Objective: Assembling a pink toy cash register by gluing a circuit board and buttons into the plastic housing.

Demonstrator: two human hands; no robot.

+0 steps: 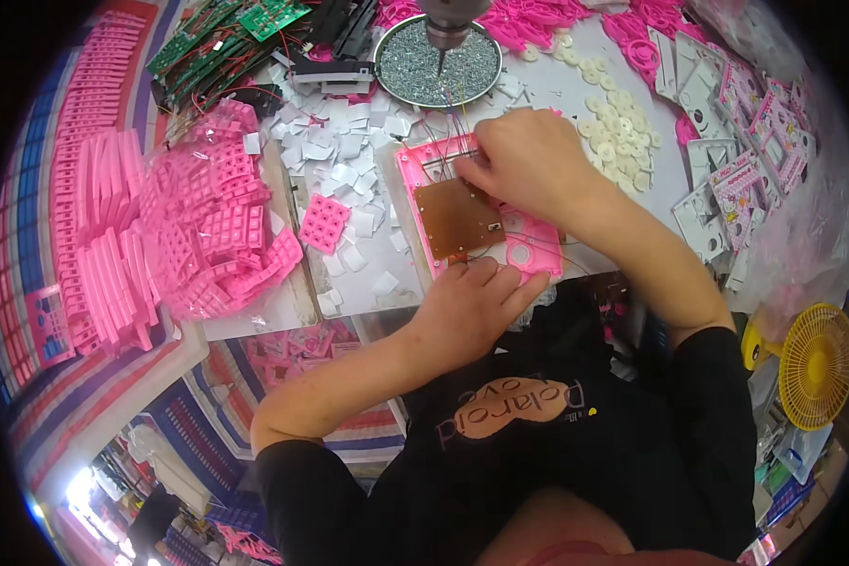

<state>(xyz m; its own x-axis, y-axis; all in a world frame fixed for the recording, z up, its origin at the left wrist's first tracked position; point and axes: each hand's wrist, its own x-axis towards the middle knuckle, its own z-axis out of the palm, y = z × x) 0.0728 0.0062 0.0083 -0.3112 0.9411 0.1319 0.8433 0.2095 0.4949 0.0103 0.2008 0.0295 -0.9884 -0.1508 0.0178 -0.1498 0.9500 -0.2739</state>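
Note:
A pink plastic housing point(544, 233) lies on the table in front of me, with a brown circuit board point(457, 219) set in its left part. Thin wires point(455, 121) rise from its far end. My left hand point(472, 307) is closed on the near edge, fingertips against the housing and the board's lower side. Over the far right of the housing, my right hand point(528, 160) is closed in a pinch beside the wires. Whatever its fingertips hold is hidden. Above the housing hangs an electric screwdriver point(446, 28), its bit over a round dish point(383, 83) of small screws.
White paper-like pieces point(325, 141) are scattered left of the housing, near a pink keypad point(324, 224) and a bag of pink keypads point(222, 222). Green circuit boards point(272, 16) lie far left. Cream round parts point(621, 127) and white-pink panels point(750, 179) lie right, above a yellow fan point(817, 366).

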